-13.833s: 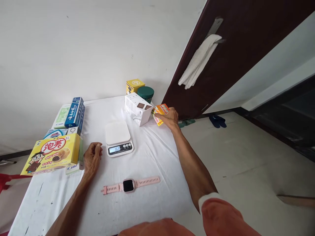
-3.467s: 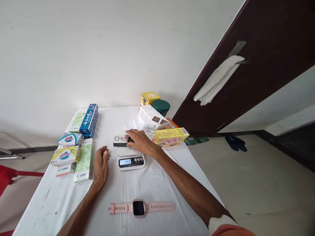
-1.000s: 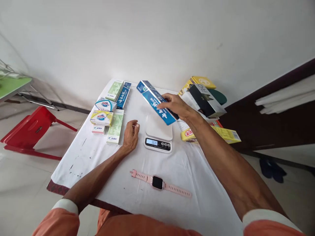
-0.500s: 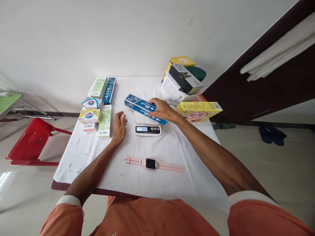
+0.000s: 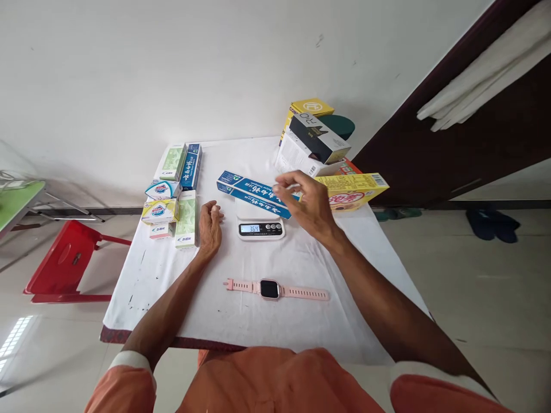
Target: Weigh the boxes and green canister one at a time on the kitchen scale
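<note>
The digital scale (image 5: 261, 230), reading 364, bears an overhanging 云南白药 toothpaste carton (image 5: 253, 193); right hand (image 5: 312, 205) at its right end, fingers apart; left hand (image 5: 210, 229) left of the scale, loosely curled; tablecloth (image 5: 245, 261) stretches in front.

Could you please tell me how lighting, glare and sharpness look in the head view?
Head view: soft light on the tablecloth, bright glare on the floor at lower left; the blue box on the scale, left hand and right hand show no obvious blur; the door slants, perhaps from camera tilt.

One orange shirt (image 5: 275, 381), short-sleeved. White cuffs (image 5: 134, 360) edge the shirt's sleeves (image 5: 123, 393). Forearms (image 5: 379, 298) beyond the shirt are bare.
</note>
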Motion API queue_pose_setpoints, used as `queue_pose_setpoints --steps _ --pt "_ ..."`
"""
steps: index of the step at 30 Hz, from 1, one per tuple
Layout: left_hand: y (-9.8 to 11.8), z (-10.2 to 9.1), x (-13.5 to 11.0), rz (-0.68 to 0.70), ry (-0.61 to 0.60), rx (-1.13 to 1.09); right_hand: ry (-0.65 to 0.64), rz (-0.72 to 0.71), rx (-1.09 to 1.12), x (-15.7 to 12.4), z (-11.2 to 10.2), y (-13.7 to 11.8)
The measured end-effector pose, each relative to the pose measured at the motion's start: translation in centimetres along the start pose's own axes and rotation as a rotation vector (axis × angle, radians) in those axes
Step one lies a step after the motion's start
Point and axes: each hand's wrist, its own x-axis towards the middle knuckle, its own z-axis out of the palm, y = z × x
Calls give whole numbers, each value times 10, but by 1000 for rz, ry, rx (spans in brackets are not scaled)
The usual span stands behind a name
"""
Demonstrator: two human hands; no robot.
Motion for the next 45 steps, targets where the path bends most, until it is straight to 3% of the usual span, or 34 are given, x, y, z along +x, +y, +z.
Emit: queue_pose_setpoints --steps 3,7,11,15,25,29,32,35,40,45 --pt "0 1 0 3 4 9 168 163 146 -41 -9 8" --pt "0 1 0 11 -3 16 291 326 216 -81 -6 42" --pt "1 1 0 22 -1 12 284 432 269 -88 1 66" --pt "2 0 -1 20 -11 16 292 519 325 -82 3 71" --pt "4 0 -2 18 -16 21 284 528 288 -87 5 75" --pt "5 -1 -2 9 -14 14 264 360 65 -80 -2 60" --pt "7 -1 -2 -3 -13 17 189 80 -137 -53 -5 36" --pt "8 -1 -2 -7 -15 28 0 -112 -281 -11 5 13" --pt "7 -1 0 8 -1 32 -399 -61 -553 38 34 -4" --pt "5 -1 1 32 -6 47 -400 -15 -566 41 43 3"
